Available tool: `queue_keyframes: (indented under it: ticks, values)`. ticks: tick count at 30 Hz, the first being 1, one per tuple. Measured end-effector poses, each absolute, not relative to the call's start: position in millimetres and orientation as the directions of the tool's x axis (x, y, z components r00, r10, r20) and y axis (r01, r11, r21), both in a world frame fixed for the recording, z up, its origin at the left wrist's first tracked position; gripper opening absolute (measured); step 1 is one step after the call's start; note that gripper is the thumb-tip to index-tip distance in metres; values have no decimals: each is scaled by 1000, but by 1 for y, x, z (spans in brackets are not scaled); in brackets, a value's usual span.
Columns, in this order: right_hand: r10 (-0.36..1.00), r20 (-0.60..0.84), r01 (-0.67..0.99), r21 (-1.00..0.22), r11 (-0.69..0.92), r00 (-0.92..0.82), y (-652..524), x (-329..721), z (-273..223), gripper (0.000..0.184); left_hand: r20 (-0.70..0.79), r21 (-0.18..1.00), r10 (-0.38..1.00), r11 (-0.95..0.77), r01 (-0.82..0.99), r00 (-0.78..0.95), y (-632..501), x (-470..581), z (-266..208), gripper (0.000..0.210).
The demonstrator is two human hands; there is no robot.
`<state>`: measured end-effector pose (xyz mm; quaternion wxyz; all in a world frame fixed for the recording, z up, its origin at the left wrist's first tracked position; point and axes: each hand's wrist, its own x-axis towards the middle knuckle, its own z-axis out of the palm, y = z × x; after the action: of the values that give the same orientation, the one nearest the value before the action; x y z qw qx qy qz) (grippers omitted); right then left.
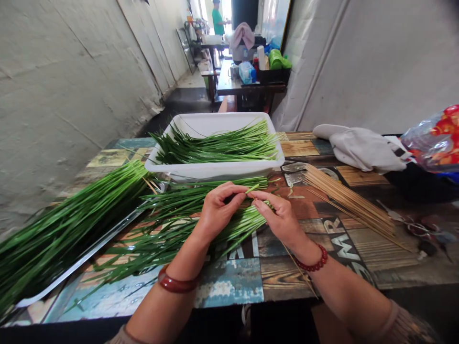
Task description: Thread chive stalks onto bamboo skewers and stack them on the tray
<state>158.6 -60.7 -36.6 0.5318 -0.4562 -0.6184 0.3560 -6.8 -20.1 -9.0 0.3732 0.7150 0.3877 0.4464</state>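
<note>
Two hands meet at the middle of a patterned worktop (290, 270), where your left hand (224, 205) pinches a pale green stem (253, 188) between thumb and forefinger. Your right hand (276, 212) faces it, thumb and forefinger drawn together with almost no gap; they appear closed on a thin stick (301, 272), which slants out below your palm, though the hand hides much of that hold.

The work looks partway along. At your left, a thick heap of green stalks (79, 205) fills a metal tray (100, 248), and wooden ends poking out beside it suggest some are already skewered. Loose stalks (172, 229) lie under and beside your hands, more rest in the white basin (215, 167) beyond, and a fan of bamboo skewers (351, 205) lies at your right; all these look left to do.

Both your forearms reach in from the near edge and angle inward, wrists raised over the worktop, a smooth bangle (177, 282) on the left and a beaded bracelet (312, 260) on the right. Your left palm is turned toward the right hand, thumb lowermost; your right hand mirrors it, knuckles up.
</note>
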Motion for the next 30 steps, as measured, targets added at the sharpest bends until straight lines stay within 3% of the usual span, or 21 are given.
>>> queue_keyframes:
  ticks: [13,30]
  values:
    - [939,344,175,-924,341,-10,-61,156,-38,25,326,894,891,-399,203,317,-19,-10,-15,18]
    - [942,335,191,-924,333,-22,-58,159,-40,25,521,681,771,-634,367,366,-21,-9,-12,17]
